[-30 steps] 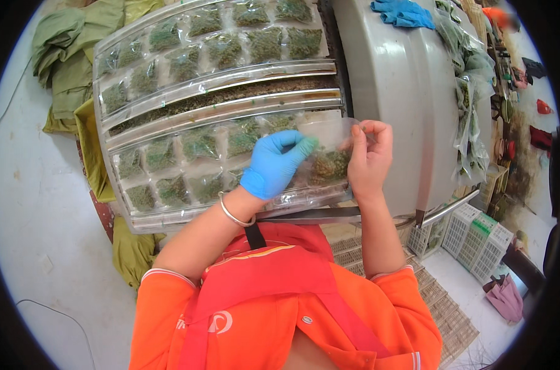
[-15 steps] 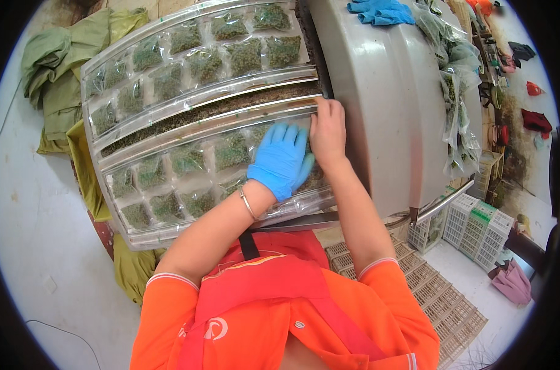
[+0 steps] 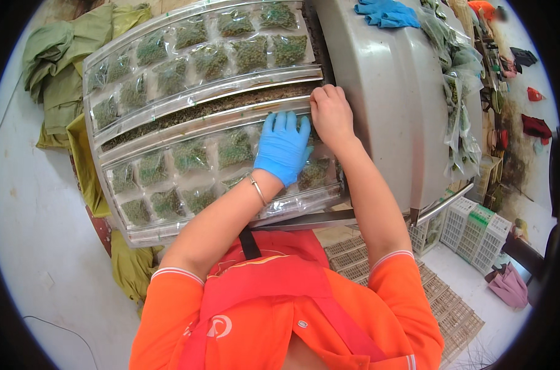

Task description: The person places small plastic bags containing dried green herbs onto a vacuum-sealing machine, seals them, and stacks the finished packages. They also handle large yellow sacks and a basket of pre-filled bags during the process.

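Note:
Clear plastic packets (image 3: 234, 148) of small green berry-like pieces lie in rows on a metal machine bed. My left hand (image 3: 282, 147), in a blue glove, rests flat over packets at the right end of the near group, fingers a little apart. Beside it my bare right hand (image 3: 333, 117) bends its fingers down at the right end of the near metal strip (image 3: 230, 117). Its fingertips are hidden, and what they grip, if anything, cannot be made out. One packet (image 3: 314, 172) shows just below the two hands.
A large grey metal lid (image 3: 378, 105) stands close at the right, with a blue glove (image 3: 388, 12) on it. Filled clear bags (image 3: 459, 117) hang over its far side. White crates (image 3: 474, 225) sit lower right. Green cloths (image 3: 58, 80) are heaped left. Another person (image 3: 485, 8) is far right.
My right hand has moved slightly right and its fingers are more bent. The left hand has shifted slightly up and right, fingers more spread, and a packet below it shows more.

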Motion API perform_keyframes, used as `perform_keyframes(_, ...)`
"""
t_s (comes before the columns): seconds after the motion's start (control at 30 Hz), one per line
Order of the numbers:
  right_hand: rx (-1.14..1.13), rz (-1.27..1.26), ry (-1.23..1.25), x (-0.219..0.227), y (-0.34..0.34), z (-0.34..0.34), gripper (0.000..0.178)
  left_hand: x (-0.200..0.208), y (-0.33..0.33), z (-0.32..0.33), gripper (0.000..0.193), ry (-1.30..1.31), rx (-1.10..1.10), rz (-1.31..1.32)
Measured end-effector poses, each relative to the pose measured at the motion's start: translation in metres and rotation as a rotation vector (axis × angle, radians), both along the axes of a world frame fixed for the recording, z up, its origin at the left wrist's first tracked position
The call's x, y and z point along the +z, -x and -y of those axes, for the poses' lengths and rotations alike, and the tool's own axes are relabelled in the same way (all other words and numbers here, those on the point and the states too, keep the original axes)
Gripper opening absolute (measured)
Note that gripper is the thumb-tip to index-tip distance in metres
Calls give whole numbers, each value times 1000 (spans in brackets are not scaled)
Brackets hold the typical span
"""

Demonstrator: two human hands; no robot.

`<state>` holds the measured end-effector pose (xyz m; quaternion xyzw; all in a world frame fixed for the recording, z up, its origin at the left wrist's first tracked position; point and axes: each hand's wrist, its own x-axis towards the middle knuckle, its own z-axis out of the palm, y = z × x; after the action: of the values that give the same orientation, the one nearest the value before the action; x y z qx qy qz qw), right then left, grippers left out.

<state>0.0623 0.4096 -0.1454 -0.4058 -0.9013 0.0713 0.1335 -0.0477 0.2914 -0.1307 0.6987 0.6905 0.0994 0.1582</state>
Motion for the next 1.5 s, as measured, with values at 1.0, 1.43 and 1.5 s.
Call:
perform_keyframes(1.0,324,18,328,8,51,16,17,-22,48,45,62,-90,29,-66)
perform_keyframes(1.43,-208,-348,225,184,-92,57,15,7,55,25,86,132,-1,3)
perform_keyframes(1.5,-467,-301,173,197,-208,74,28,30,51,18,86,243,5,-47)
